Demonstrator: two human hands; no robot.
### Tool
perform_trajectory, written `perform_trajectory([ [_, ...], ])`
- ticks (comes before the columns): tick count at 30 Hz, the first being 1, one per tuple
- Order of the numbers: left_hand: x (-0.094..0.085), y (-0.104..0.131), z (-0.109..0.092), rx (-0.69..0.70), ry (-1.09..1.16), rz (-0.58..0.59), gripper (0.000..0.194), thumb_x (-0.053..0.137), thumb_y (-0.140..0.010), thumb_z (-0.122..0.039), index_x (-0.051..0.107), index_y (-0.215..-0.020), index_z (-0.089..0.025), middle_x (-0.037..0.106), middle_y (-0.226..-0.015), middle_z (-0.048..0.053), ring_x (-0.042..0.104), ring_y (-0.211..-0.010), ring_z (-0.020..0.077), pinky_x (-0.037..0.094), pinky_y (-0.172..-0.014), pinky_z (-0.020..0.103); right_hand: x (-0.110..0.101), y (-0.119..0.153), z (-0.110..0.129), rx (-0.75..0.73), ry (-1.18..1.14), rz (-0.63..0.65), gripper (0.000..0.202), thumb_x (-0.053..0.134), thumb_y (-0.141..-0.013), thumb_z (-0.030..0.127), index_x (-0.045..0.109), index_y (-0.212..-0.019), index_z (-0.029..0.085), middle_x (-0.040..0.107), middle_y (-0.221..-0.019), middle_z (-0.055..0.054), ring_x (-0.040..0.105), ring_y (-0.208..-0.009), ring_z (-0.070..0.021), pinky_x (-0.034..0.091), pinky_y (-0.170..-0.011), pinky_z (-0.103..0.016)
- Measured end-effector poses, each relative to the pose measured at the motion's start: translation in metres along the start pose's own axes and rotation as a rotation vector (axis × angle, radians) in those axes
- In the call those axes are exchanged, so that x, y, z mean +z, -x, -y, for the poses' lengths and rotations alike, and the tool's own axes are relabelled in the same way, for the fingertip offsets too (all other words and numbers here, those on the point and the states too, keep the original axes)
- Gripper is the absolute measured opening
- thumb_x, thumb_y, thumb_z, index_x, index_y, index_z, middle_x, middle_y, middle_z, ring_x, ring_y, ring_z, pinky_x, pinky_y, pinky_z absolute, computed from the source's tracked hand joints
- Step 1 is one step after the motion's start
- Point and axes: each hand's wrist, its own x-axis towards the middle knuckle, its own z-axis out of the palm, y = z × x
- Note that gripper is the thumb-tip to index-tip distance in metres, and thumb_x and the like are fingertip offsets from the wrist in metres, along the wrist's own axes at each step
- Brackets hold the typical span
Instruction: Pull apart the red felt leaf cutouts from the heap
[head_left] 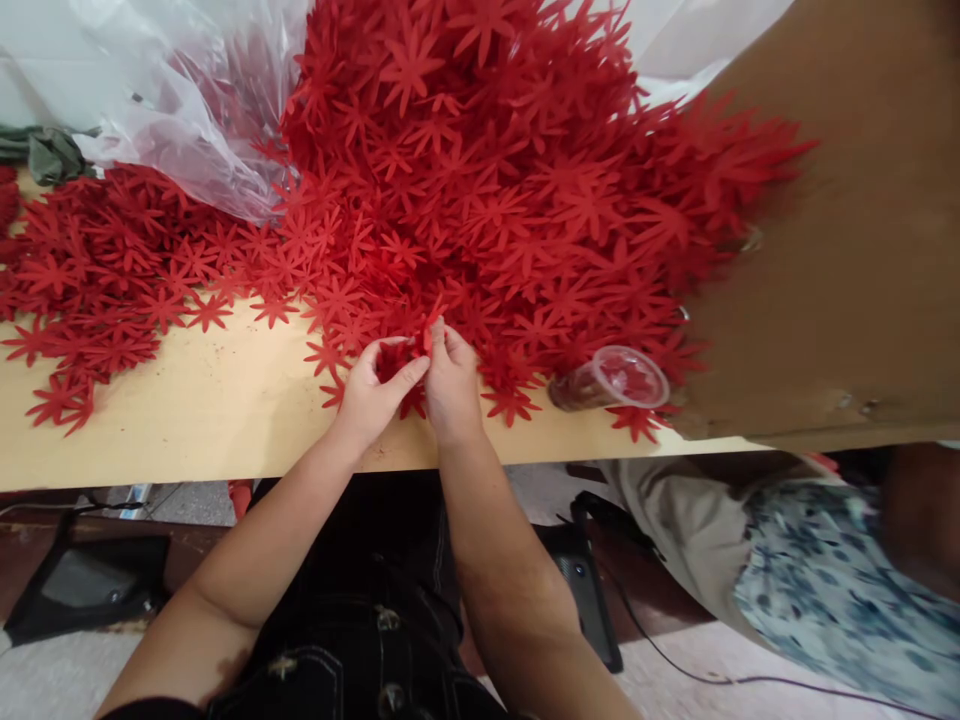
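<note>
Both hands meet over the table's front part, at the near side of a large pile of red flower-shaped cutouts [487, 210]. Between the thumb and fingers of my right hand [452, 385] a red flower cutout [430, 335] is pinched, its tip pointing up. My left hand [371, 395] is curled beside it, thumb and forefinger tips closing on the same cutout from the left. Loose cutouts lie under and around the fingers. To the right of my hands, a clear plastic cup [611, 379] leans tilted against the pile, with something red showing in it.
A smaller spread of red cutouts [97, 270] covers the table's left. Behind it stands a clear plastic bag [195, 110]. A brown cardboard sheet [847, 260] borders the right side. Below the table edge [187, 475], another person in a floral garment [832, 580] sits at right.
</note>
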Motion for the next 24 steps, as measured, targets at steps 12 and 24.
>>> perform_trajectory([
  [12,-0.004,-0.006,0.004,0.028,0.002,-0.11,0.014,0.063,-0.064,-0.015,0.058,-0.077,-0.017,0.062,-0.077,-0.003,0.056,-0.075,0.0081,0.043,-0.08,0.025,-0.005,-0.001,-0.003,-0.012,-0.048,0.039,0.033,0.066,-0.062,0.05,0.057,-0.076,0.021,0.063,-0.073,0.002,0.057,-0.068,-0.0093,0.049,-0.073,-0.028],
  [24,-0.004,-0.005,0.001,-0.091,0.179,-0.125,0.015,0.066,-0.059,-0.014,0.059,-0.072,-0.016,0.061,-0.069,-0.005,0.054,-0.065,0.0062,0.042,-0.074,0.024,-0.02,-0.021,-0.011,-0.01,-0.183,-0.015,0.028,0.054,-0.076,0.045,0.053,-0.094,0.024,0.065,-0.093,-0.002,0.063,-0.086,-0.0119,0.051,-0.081,-0.033],
])
